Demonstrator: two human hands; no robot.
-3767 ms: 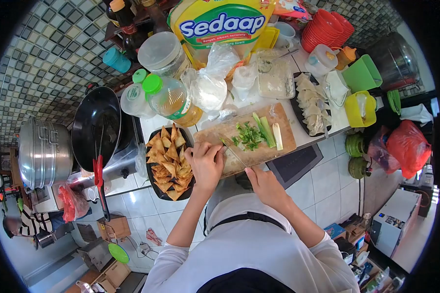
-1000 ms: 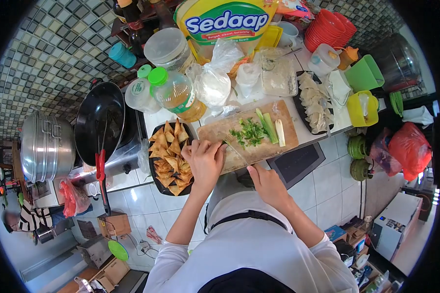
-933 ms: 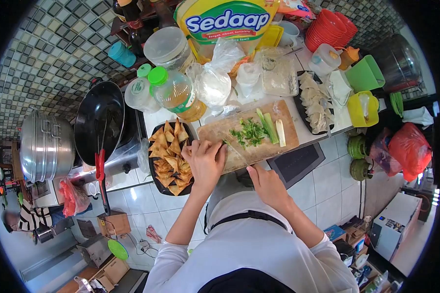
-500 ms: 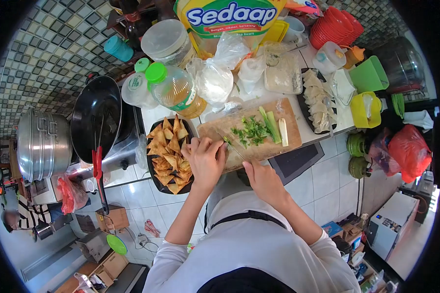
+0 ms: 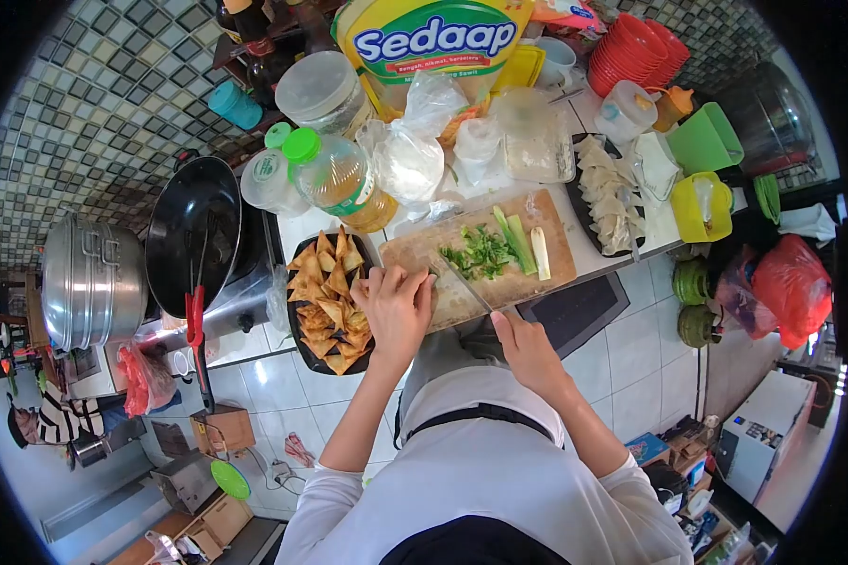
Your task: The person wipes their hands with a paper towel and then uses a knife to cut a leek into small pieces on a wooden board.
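In the head view, a wooden cutting board (image 5: pixel 499 290) lies across the counter edge with chopped green leaves (image 5: pixel 481 250) on it. Pale green stalks (image 5: pixel 515 243) and a white stalk piece (image 5: pixel 540 252) lie to their right. My right hand (image 5: pixel 530 350) is closed around the handle of a knife (image 5: pixel 465 284), whose blade slants over the board up to the chopped leaves. My left hand (image 5: pixel 394 309) rests at the board's left end with curled fingers; whatever is under them is hidden. Beside it stands a black tray of folded fried pastries (image 5: pixel 328 299).
A black wok (image 5: pixel 193 235) with red-handled tongs (image 5: pixel 196 325) and a metal steamer pot (image 5: pixel 94 282) stand left. Behind the board are an oil bottle (image 5: pixel 344 179) and plastic bags (image 5: pixel 410 165). A dark plate of pale wrappers (image 5: pixel 612 193) sits right. Another person (image 5: pixel 61 419) is at far left.
The knife blade has swung away from my left fingertips, toward the chopped leaves on the right. My right hand has shifted slightly right. My left hand stays nearly still, and the view has tilted a little.
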